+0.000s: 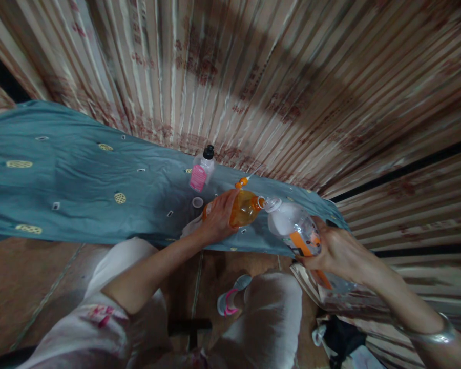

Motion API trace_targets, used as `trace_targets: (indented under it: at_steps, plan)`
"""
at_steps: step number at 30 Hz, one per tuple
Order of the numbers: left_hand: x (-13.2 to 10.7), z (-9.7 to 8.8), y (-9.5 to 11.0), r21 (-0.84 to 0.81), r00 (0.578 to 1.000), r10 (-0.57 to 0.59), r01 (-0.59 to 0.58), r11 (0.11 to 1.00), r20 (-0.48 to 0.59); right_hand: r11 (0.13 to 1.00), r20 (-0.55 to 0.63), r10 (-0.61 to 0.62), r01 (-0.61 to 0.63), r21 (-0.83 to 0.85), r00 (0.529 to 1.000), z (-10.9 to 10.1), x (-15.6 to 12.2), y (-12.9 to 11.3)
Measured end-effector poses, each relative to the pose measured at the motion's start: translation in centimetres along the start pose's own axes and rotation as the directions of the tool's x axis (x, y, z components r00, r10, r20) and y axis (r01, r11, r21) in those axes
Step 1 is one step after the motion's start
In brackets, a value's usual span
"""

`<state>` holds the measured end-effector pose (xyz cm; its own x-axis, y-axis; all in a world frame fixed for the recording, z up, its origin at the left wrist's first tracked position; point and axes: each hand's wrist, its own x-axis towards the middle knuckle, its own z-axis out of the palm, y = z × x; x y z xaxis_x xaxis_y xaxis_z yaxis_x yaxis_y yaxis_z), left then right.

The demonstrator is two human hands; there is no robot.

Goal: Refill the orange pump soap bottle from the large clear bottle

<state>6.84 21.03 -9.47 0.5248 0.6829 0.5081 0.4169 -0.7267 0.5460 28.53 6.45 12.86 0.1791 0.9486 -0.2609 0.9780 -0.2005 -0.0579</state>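
Note:
My left hand (pixel 218 218) is wrapped round an orange see-through bottle (pixel 246 207), which lies tilted with its neck to the right. In my right hand (pixel 330 249) is a large clear plastic bottle (pixel 290 219) with an orange label, its open mouth pointing left. The two bottle mouths are side by side, close to touching; whether they touch I cannot tell. Just behind the orange bottle lies a small orange piece (pixel 241 182) with rounded parts and a pale tip. A small round white cap (pixel 197 202) rests left of my left hand.
A clear bottle with a pink label and black top (pixel 202 171) stands near the back edge of the narrow table, on a teal cloth (pixel 80 179) with pineapple prints. A pleated curtain (pixel 230 77) hangs close behind. Dark bars (pixel 407 169) run along the right. A dark bag-like item (pixel 340 338) lies below right.

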Motion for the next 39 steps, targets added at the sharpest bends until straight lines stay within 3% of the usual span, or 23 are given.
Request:
trace_targets:
  at_steps: [14,39]
  plan:
    - [-0.02,0.08,-0.09,0.005,1.000,-0.002,0.002,1.000,0.000,0.999,0.039,0.036,-0.036,-0.014,0.999,-0.21,-0.06,-0.35]
    - [-0.05,0.20,-0.20,0.019,0.999,0.032,-0.032,0.999,-0.027,0.999,-0.008,0.008,-0.008,-0.040,1.000,-0.06,0.13,0.02]
